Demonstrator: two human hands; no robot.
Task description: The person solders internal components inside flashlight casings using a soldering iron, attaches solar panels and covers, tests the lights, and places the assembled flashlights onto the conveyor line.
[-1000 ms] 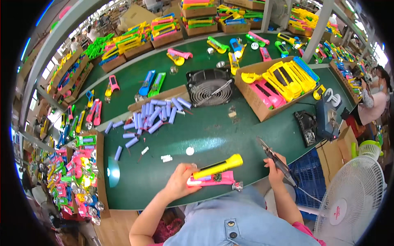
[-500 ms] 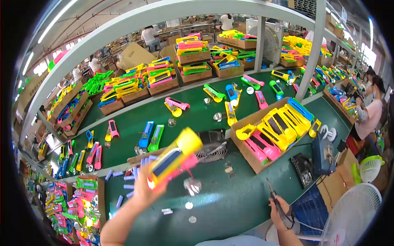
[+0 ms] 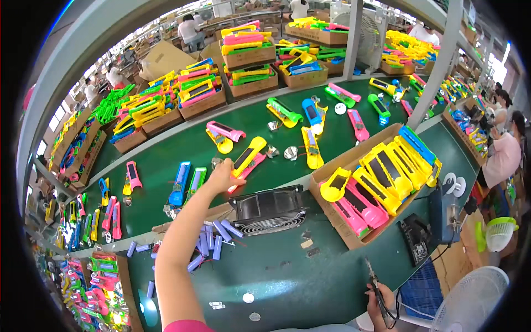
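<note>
My left hand [image 3: 221, 177] is stretched far forward over the green table [image 3: 276, 276], holding a yellow and pink plastic flashlight body [image 3: 247, 159] low over the raised green shelf [image 3: 166, 152]. My right hand [image 3: 379, 301] stays near the front edge, gripping a dark soldering iron [image 3: 373, 279] with its tip pointing up and away. A black square fan [image 3: 269, 210] lies just right of my left forearm. Several blue cylindrical batteries [image 3: 213, 240] lie under that arm.
A cardboard box [image 3: 345, 235] of yellow and pink flashlight bodies stands at the right. More bodies lie loose on the shelf, with full boxes [image 3: 243, 55] behind. A black soldering station [image 3: 417, 238] and white fan [image 3: 470, 301] sit at the right. Other people work farther back.
My left hand lifted the yellow and pink flashlight body from the table's front, raised it, then reached it forward down to the raised shelf. My right hand kept the soldering iron near the front edge.
</note>
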